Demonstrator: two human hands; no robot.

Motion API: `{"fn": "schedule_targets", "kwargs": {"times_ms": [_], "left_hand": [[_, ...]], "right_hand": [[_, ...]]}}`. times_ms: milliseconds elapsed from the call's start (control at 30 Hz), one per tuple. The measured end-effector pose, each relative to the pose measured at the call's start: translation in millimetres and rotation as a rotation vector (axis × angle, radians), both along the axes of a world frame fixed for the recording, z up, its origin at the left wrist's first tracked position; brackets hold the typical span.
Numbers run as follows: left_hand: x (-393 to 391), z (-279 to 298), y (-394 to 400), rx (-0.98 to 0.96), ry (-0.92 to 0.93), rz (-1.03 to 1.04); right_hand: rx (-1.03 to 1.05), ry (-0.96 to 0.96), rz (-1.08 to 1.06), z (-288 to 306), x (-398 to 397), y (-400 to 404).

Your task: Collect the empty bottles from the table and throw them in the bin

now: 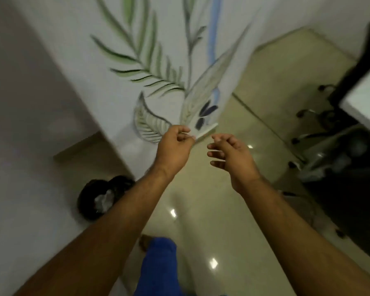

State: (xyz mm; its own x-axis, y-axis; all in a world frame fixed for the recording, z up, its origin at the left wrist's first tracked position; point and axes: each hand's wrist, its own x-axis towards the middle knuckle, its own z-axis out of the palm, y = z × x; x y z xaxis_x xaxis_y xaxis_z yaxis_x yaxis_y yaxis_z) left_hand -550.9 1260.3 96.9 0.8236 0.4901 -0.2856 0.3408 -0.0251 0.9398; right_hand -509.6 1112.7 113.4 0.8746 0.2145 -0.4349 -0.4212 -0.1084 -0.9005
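Head view, looking down along two bare forearms that reach from the bottom corners toward the centre of the frame. The left hand (175, 147) sits just left of centre with its fingers curled loosely inward and nothing in its grasp. The right hand (231, 154) sits just right of centre, fingers spread and slightly bent, palm turned toward the left hand, also carrying nothing. The two hands are near each other but not touching.

The bin (100, 197), dark and round, stands on the floor at lower left of the frame, beside the left forearm and close to the base of the wall. Pale crumpled material, possibly bottles (104, 200), shows inside its opening; motion blur keeps it from being identified with certainty.

A white wall painted with green leaves (150, 67) fills the upper centre and ends at a corner just above the hands. Glossy beige floor tiles (201, 221) with bright light reflections occupy the centre and lower right. A blue trouser leg (160, 265) and a bare foot (144, 242) appear at bottom centre. At the right edge stand a dark office chair base with castors (316, 124) and the corner of a white table (365, 103).
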Motion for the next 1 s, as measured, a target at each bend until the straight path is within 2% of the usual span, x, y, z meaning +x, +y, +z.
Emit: {"fn": "schedule_targets", "kwargs": {"times_ms": [167,367,567,700,800,1000], "left_hand": [[7,45,-173,-0.028,-0.107,-0.275],[-43,75,-414,-0.086,-0.068,-0.746],[-78,105,-603,-0.084,-0.031,-1.118],[-81,103,-695,-0.097,-0.049,-1.304],[-82,105,-772,-0.093,-0.064,-1.407],[-76,117,-907,-0.175,-0.125,-1.46]], "right_hand": [[-0.007,-0.026,-0.371,37,-49,-197],[-0.066,-0.002,-0.842,73,-161,-430],[-0.055,-0.064,-1.18,91,-235,-579],[-0.055,-0.101,-1.32,92,-260,-655],[-0.06,-0.096,-1.415,96,-267,-714],[-0.066,-0.095,-1.513,102,-260,-824]]}}
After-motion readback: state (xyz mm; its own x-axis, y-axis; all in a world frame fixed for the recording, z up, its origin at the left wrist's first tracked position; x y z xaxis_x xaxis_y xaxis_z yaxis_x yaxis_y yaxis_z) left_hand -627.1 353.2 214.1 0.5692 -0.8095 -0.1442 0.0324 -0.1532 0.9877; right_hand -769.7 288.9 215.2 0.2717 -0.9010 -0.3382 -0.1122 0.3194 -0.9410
